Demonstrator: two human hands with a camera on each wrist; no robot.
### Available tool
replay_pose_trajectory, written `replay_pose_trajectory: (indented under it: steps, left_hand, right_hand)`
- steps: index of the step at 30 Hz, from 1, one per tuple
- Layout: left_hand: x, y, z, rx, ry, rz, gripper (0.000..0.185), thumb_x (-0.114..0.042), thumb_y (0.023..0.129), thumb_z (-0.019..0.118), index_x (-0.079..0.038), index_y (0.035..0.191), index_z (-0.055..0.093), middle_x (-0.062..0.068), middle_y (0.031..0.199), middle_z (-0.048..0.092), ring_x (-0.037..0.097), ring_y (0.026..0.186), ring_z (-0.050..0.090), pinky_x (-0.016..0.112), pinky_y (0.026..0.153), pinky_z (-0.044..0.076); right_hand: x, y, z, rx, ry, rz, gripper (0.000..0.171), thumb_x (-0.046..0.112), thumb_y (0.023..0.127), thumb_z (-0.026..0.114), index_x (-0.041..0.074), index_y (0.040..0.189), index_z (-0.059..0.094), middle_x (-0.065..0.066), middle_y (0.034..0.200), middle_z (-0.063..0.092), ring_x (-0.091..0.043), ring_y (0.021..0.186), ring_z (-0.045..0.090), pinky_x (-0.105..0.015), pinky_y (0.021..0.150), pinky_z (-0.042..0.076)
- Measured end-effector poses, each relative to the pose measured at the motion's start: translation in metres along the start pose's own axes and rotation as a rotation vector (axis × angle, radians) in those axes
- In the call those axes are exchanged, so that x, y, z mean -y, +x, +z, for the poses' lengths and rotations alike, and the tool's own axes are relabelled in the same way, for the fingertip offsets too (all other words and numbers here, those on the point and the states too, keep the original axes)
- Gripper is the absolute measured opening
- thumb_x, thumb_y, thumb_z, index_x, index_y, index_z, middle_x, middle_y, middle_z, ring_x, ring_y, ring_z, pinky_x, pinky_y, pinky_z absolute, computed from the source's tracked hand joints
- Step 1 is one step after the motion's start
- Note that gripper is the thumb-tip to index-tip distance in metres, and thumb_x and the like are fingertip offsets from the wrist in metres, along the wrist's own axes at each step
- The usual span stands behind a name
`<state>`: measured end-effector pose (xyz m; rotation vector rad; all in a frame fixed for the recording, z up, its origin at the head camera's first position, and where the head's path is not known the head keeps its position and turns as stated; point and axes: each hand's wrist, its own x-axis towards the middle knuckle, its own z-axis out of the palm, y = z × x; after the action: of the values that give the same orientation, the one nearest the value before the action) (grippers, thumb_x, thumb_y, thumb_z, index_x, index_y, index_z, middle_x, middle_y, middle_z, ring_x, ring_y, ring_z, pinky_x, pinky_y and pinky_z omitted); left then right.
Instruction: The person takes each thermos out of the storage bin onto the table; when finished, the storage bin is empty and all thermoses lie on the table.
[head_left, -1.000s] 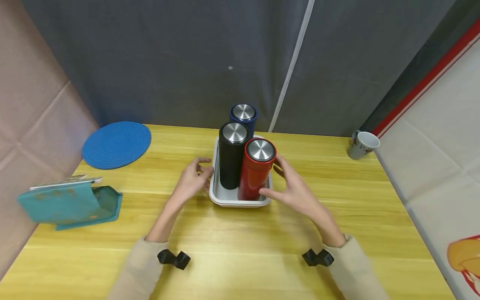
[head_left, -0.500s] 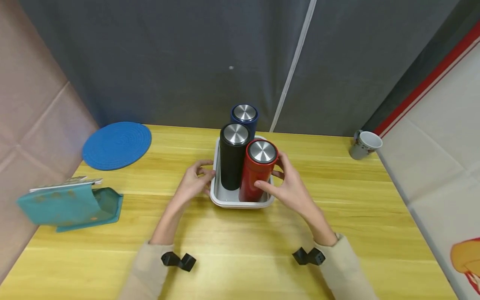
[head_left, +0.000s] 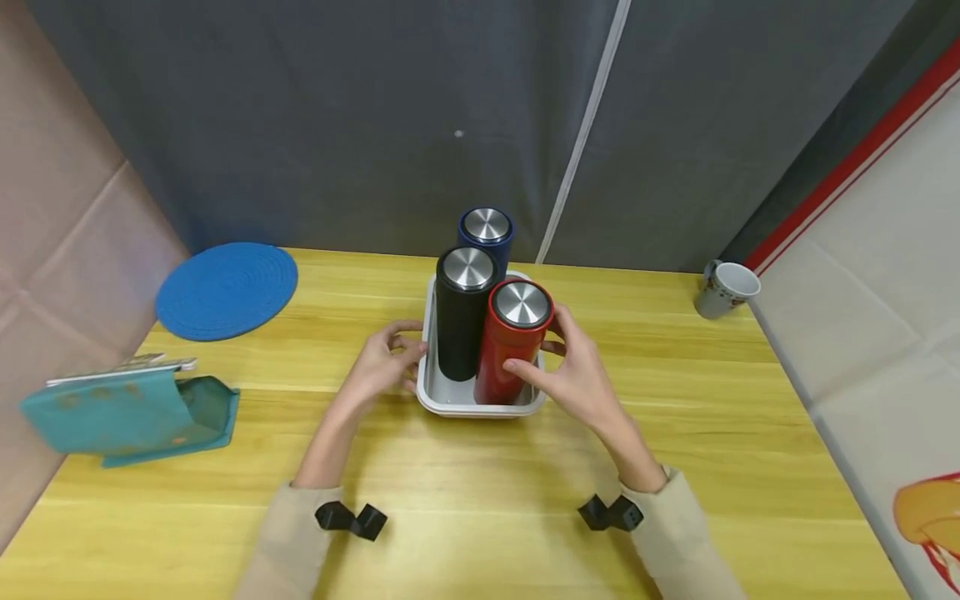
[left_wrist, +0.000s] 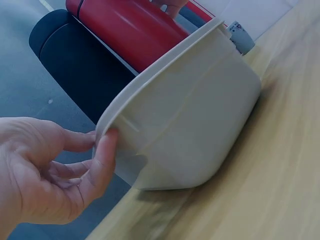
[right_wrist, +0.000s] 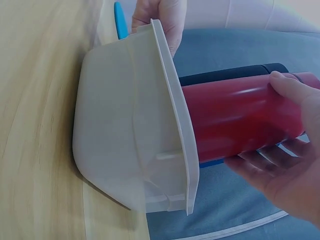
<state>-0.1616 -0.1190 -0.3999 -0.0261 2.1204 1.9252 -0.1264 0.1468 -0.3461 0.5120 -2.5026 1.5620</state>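
A red thermos (head_left: 513, 354) stands at the front right of a white plastic bin (head_left: 480, 411), leaning slightly. My right hand (head_left: 581, 379) grips it from the right, thumb in front and fingers round the far side, as the right wrist view shows. A black thermos (head_left: 459, 333) stands in the bin to its left, and a dark blue thermos (head_left: 504, 250) behind both. All have round silver lids. At the bin's left side, my left hand (head_left: 378, 367) holds the wall near the rim with thumb and fingers. The bin's wall (left_wrist: 200, 115) faces the left wrist camera.
A round blue placemat (head_left: 227, 292) lies at the back left of the wooden table (head_left: 480, 517). In front of it is a teal holder (head_left: 135, 408) with papers sticking out. A patterned mug (head_left: 726, 290) stands at the back right. A grey curtain hangs behind the table.
My right hand has moved slightly left, closing its thumb and fingers further round the red thermos. My left hand stays at the bin's side; the thermoses keep their places.
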Motion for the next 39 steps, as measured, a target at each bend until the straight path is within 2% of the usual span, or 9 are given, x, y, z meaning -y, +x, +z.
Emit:
replay_pose_trajectory:
  steps: [5,17,25,39]
  left_hand:
    - [-0.004,0.001,-0.003,0.035,0.009,-0.009,0.044,-0.007,0.096,0.058,0.000,0.137,0.044,0.022,0.101,0.059,0.019,0.063,0.060,0.030,0.048,0.056]
    - [-0.005,-0.001,-0.003,0.025,0.016,-0.031,0.045,-0.008,0.096,0.059,-0.002,0.138,0.044,0.022,0.105,0.059,0.020,0.064,0.059,0.036,0.049,0.057]
    - [-0.008,0.000,-0.002,0.043,0.016,-0.037,0.045,-0.008,0.097,0.058,-0.001,0.138,0.043,0.025,0.108,0.058,0.019,0.064,0.059,0.029,0.049,0.057]
    - [-0.008,0.001,-0.002,0.046,0.025,-0.045,0.045,-0.009,0.097,0.059,-0.001,0.138,0.043,0.024,0.104,0.059,0.018,0.063,0.059,0.029,0.049,0.057]
  right_hand:
    - [0.001,0.000,0.001,-0.029,-0.017,-0.017,0.074,0.013,0.075,0.085,0.004,0.137,0.045,-0.010,0.128,0.057,-0.026,0.112,0.057,-0.049,0.086,0.056]
    - [0.003,-0.004,0.004,-0.075,-0.020,-0.044,0.071,0.012,0.074,0.085,0.004,0.134,0.049,-0.009,0.125,0.059,-0.024,0.110,0.058,-0.046,0.084,0.058]
    - [0.007,-0.006,0.003,-0.138,-0.034,-0.045,0.070,0.013,0.074,0.086,0.004,0.134,0.050,-0.008,0.123,0.061,-0.022,0.107,0.059,-0.045,0.083,0.058]
    - [0.031,0.001,-0.010,-0.223,-0.003,-0.123,0.069,0.006,0.071,0.086,0.004,0.133,0.053,-0.007,0.119,0.064,-0.018,0.104,0.061,-0.025,0.079,0.058]
